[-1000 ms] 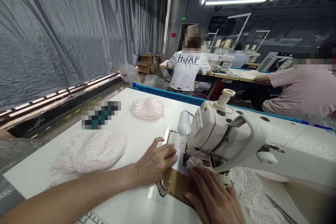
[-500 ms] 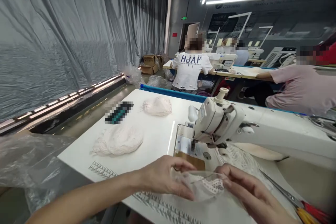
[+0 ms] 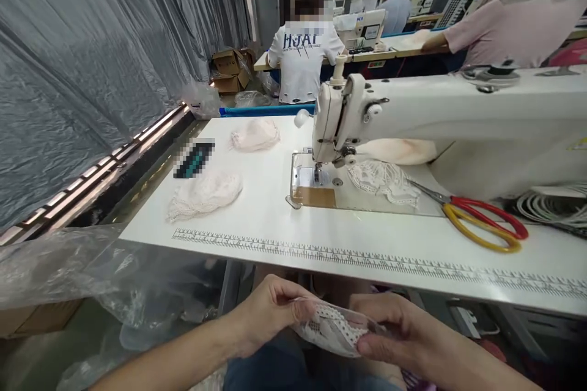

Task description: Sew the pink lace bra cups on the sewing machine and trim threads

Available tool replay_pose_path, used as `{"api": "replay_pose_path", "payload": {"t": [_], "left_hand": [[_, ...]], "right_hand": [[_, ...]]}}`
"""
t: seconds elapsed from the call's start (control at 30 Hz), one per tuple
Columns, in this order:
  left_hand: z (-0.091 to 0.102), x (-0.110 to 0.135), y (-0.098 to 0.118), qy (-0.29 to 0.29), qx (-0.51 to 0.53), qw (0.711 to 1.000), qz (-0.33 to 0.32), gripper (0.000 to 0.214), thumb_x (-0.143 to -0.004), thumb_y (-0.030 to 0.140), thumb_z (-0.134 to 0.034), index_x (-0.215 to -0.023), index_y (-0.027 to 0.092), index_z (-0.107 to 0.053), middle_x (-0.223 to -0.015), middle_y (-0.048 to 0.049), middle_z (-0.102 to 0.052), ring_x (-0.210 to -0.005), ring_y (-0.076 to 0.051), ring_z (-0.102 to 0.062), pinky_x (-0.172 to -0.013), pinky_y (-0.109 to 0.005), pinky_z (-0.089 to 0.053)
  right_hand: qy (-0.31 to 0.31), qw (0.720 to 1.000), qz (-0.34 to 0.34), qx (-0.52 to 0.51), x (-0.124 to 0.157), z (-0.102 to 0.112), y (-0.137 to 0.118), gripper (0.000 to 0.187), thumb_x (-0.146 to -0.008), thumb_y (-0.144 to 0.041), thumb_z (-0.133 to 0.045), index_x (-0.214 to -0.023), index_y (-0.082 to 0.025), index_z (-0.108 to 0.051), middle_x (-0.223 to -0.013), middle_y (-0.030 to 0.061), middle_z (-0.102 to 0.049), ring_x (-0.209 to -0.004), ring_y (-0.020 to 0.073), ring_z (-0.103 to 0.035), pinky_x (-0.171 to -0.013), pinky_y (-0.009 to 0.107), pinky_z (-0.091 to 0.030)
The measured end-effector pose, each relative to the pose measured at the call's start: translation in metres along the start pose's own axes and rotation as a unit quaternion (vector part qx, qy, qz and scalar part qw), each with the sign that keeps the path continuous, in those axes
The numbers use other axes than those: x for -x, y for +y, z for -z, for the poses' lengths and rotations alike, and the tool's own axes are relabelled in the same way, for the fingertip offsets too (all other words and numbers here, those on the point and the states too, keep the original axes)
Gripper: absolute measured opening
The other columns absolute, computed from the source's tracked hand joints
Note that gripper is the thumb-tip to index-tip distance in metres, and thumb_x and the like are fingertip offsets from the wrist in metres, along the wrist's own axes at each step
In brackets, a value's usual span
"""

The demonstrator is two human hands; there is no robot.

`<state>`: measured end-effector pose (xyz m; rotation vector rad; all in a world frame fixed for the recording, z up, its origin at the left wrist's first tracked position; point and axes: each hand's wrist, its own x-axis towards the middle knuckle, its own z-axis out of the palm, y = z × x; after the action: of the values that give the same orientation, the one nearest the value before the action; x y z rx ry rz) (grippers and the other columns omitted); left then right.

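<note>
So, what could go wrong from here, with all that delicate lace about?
The sheer lace-trimmed fabric is held by the left hand and right hand over the lap, beyond the edge of the table, so it might drop if either slips.

The scissors lie with their tips right by the loose lace near the sewing machine; moving either carelessly could snag it.

Left hand [image 3: 275,311] and right hand [image 3: 403,333] now away from sewing machine [image 3: 332,113], out past white tabletop's [image 3: 261,214] front edge, pinching lace-trimmed sheer piece [image 3: 332,331] between them. View tilts lower; scissors [image 3: 481,243], cut off before, show whole.
</note>
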<state>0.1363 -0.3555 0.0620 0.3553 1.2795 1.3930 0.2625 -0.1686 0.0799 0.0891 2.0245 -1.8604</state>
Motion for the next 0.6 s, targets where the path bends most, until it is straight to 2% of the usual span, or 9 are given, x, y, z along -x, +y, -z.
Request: {"api": "replay_pose_path", "payload": {"t": [0.13,0.23,0.43,0.6], "left_hand": [[-0.003,0.005,-0.024,0.017,0.077,0.996,0.048,0.047,-0.053,0.049,-0.082,-0.078,0.009,-0.074,-0.069,-0.0074,-0.067,-0.062,-0.012,-0.055,-0.064,-0.023,-0.041],[-0.006,0.009,-0.034,0.004,0.096,0.993,0.074,0.047,-0.053,0.047,-0.082,-0.078,0.008,-0.074,-0.069,-0.0082,-0.067,-0.062,-0.012,-0.058,-0.063,-0.022,-0.042],[-0.010,0.017,-0.037,0.004,0.084,0.994,0.076,0.044,-0.056,0.047,-0.082,-0.074,0.008,-0.073,-0.065,-0.0072,-0.066,-0.059,-0.011,-0.057,-0.059,-0.021,-0.041],[-0.014,0.016,-0.041,0.010,0.035,0.996,0.081,0.046,-0.058,0.048,-0.080,-0.078,0.008,-0.073,-0.068,-0.0065,-0.067,-0.060,-0.011,-0.056,-0.060,-0.020,-0.040]], "right_hand": [[-0.045,0.998,-0.002,-0.038,0.009,-0.006,0.017,0.030,-0.082,-0.043,-0.060,-0.069,-0.016,-0.061,-0.069,-0.0033,-0.047,-0.065,0.0105,-0.043,-0.059,0.021,-0.033],[-0.049,0.997,-0.022,-0.054,0.015,-0.011,0.027,0.024,-0.081,-0.041,-0.062,-0.076,-0.017,-0.064,-0.066,-0.0044,-0.048,-0.062,0.0093,-0.043,-0.057,0.020,-0.033],[-0.052,0.998,0.013,-0.044,0.021,-0.016,0.034,0.019,-0.080,-0.036,-0.065,-0.077,-0.017,-0.069,-0.076,-0.0015,-0.058,-0.072,0.0120,-0.052,-0.064,0.022,-0.037],[-0.015,1.000,0.002,-0.024,0.019,-0.028,0.038,0.027,-0.074,-0.043,-0.070,-0.078,-0.017,-0.065,-0.067,-0.0046,-0.053,-0.066,0.0100,-0.046,-0.058,0.018,-0.034]]}}
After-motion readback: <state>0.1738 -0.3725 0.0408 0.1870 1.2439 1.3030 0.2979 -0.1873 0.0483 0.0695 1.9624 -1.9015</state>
